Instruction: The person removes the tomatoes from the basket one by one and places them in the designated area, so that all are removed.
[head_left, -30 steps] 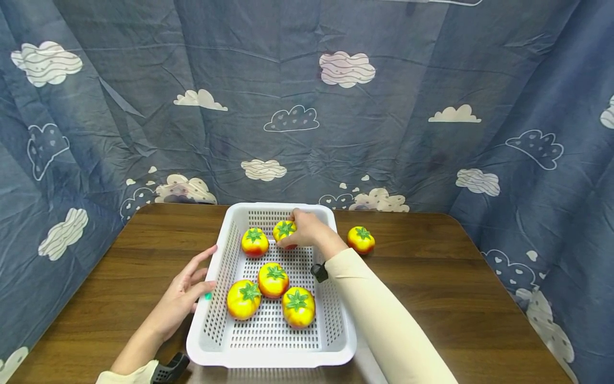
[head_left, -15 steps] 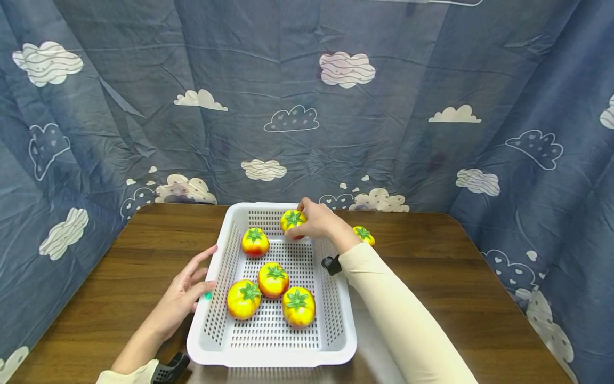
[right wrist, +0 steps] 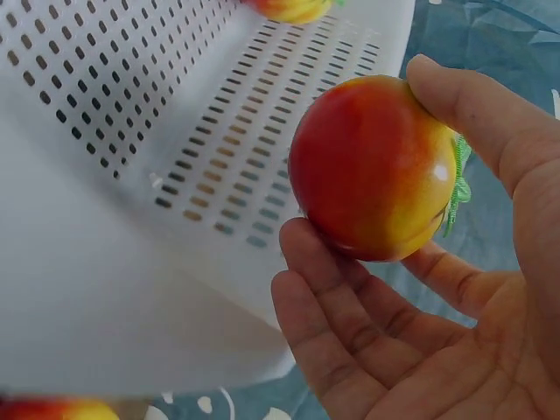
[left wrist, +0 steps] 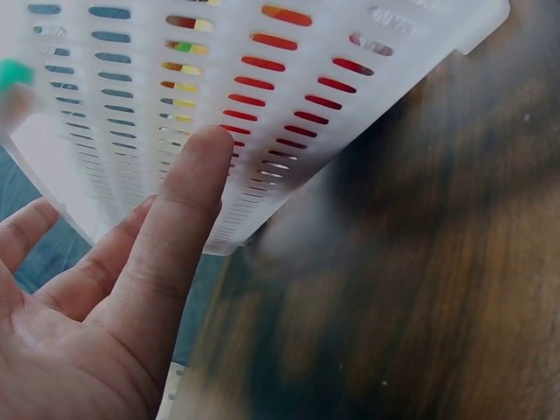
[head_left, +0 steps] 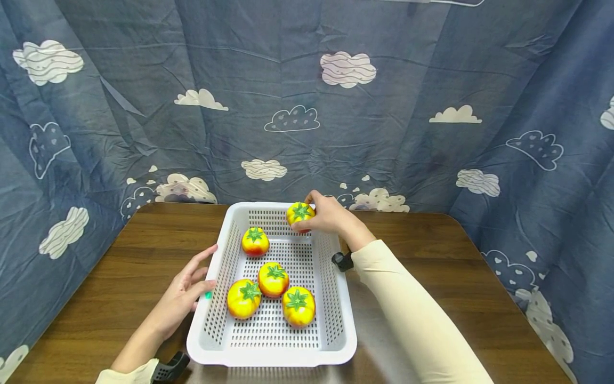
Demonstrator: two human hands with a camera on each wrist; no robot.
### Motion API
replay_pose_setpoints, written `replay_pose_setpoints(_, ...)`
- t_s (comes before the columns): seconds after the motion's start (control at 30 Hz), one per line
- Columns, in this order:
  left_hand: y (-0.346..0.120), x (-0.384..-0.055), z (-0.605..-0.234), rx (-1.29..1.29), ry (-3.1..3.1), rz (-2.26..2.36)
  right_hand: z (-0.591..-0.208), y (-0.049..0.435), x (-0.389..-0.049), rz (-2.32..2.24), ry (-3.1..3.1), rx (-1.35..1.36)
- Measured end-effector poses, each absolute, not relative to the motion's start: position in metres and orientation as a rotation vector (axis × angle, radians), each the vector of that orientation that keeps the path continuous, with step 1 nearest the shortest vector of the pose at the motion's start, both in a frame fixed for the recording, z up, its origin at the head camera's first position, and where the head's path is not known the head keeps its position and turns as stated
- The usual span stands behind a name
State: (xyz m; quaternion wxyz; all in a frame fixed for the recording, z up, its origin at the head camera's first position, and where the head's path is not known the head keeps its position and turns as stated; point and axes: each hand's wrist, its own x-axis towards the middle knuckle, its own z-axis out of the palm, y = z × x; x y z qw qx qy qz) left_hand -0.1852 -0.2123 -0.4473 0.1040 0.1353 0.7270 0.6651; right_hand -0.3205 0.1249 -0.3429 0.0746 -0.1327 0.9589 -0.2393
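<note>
My right hand [head_left: 331, 214] holds a red-and-yellow toy tomato [head_left: 300, 212] with a green star-shaped leaf top, near the far right corner of a white perforated plastic basket [head_left: 271, 358]. In the right wrist view, thumb and fingers pinch this tomato [right wrist: 376, 166] up at the level of the basket rim. Inside the basket sit several more tomatoes, among them one at the back left [head_left: 255, 242] and one at the front right [head_left: 298, 308]. My left hand [head_left: 178, 298] rests with straight, spread fingers against the basket's left side; in the left wrist view a finger [left wrist: 171, 227] lies along the outer wall.
A brown wooden table [head_left: 422, 266] carries the basket. Another tomato [right wrist: 57, 409] shows outside the basket in the right wrist view; in the head view my right arm hides it. A blue curtain [head_left: 384, 133] with cloud prints hangs behind the table.
My right hand has lifted the tomato from the basket floor and carried it back and to the right, up to the far rim. The left hand and the basket stay put.
</note>
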Motion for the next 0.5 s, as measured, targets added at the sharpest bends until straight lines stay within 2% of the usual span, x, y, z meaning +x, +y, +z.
replay_pose_setpoints(0.5,-0.212,-0.185,-0.447,0.413,2.124,1.966,-0.337,0.148,-0.317,-0.768,2.885,-0.396)
